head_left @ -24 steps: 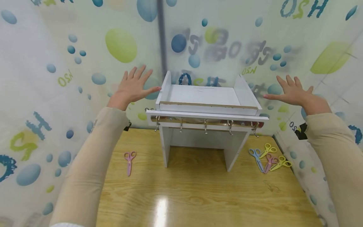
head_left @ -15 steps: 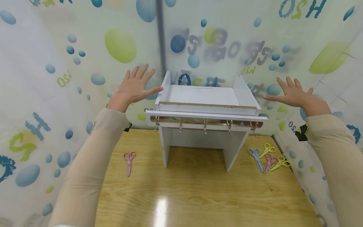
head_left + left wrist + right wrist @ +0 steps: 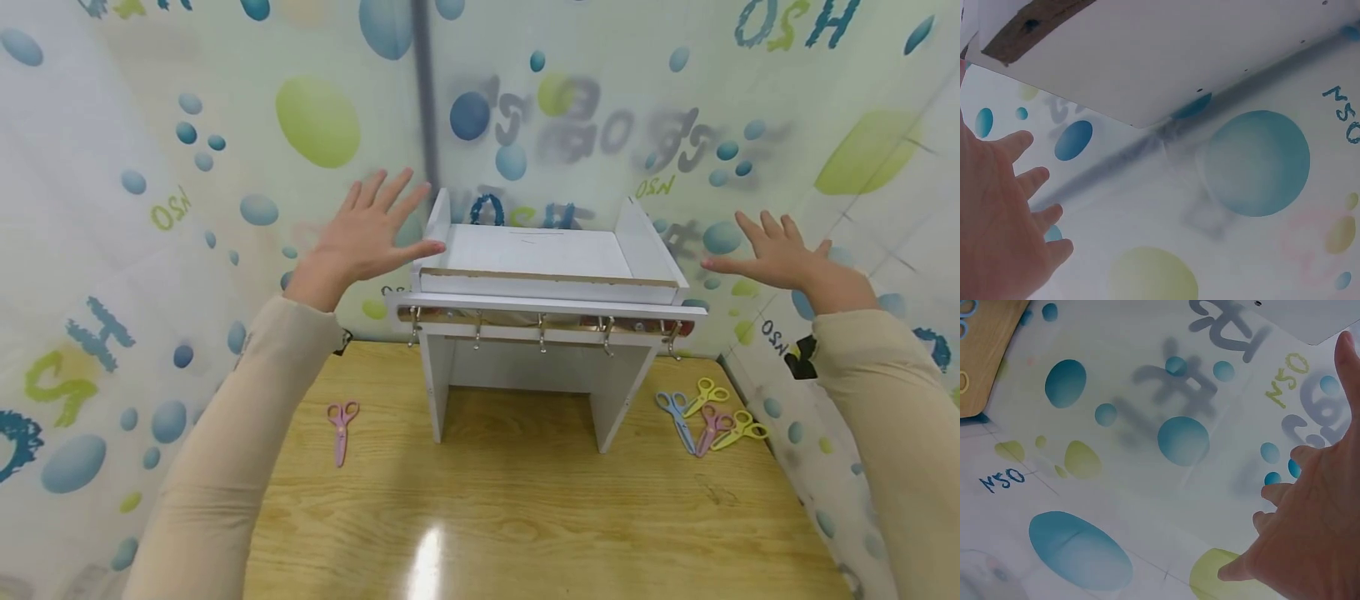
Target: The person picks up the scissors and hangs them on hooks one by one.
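Observation:
My left hand (image 3: 360, 233) is raised at the left end of the white rack (image 3: 546, 293), fingers spread, thumb in front of the rack's left side panel in the head view. Whether it touches the panel I cannot tell. On the other side my right hand (image 3: 780, 258) hangs in the air beside the rack, also with spread fingers and holding nothing. Several metal hooks (image 3: 542, 333) line the rack's front rail. Left of the rack lies a pair of pink scissors (image 3: 341, 433). To the right, blue scissors (image 3: 680, 423), yellow scissors (image 3: 742, 429) and more scissors lie in a cluster.
The rack stands on a wooden table (image 3: 480, 517) near its back edge. A patterned curtain (image 3: 315, 117) covers the back and sides. Black clips (image 3: 802, 358) show by the table's right side.
My left hand has moved to the right, toward the rack's left panel. My right hand has dipped slightly. Rack and scissors stay in place.

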`<state>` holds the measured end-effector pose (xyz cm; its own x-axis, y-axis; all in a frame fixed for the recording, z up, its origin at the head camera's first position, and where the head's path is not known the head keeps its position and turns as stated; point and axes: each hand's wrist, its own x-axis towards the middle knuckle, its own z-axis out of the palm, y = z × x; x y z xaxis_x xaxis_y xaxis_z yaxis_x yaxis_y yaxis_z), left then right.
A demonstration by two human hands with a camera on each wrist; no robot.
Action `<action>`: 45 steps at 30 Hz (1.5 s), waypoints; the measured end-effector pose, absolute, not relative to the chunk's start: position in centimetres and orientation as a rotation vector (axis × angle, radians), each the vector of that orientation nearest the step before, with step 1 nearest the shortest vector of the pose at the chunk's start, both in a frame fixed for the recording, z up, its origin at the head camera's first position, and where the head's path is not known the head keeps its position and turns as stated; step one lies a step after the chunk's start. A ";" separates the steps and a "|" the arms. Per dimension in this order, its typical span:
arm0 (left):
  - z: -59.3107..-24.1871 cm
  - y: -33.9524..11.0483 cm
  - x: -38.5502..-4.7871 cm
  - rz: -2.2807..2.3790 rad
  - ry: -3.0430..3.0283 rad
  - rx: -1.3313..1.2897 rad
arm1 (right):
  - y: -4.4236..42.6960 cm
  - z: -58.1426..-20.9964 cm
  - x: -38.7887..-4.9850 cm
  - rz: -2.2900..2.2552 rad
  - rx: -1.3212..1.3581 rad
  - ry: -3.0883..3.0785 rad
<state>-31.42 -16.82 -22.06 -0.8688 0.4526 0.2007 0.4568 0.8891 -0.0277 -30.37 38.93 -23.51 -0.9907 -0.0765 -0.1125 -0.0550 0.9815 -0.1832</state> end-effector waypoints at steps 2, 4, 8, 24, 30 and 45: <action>-22.1 -16.7 -31.1 -0.028 -2.848 -0.714 | 39.0 -23.7 -30.3 -0.278 -0.104 3.005; -22.1 -16.5 -30.9 -0.025 -2.842 -0.730 | 39.0 -23.8 -30.2 -0.278 -0.109 3.002; -22.2 -16.3 -30.3 -0.032 -2.827 -0.758 | 39.0 -24.3 -30.2 -0.279 -0.116 3.000; -23.7 -14.9 -29.9 -0.022 -2.765 -0.847 | 39.8 -26.1 -30.5 -0.297 -0.209 3.048; -24.5 -14.5 -29.9 -0.062 -2.704 -0.919 | 40.2 -26.8 -30.5 -0.289 -0.216 3.057; -25.7 -14.0 -29.7 -0.237 -2.667 -1.013 | 41.3 -28.6 -29.8 -0.324 -0.214 3.028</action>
<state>-29.71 -14.04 -25.69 -0.7159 0.6237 0.3138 0.6693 0.7410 0.0541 -29.83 41.27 -28.57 -0.9862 -0.1482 -0.0734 -0.1293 0.9677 -0.2165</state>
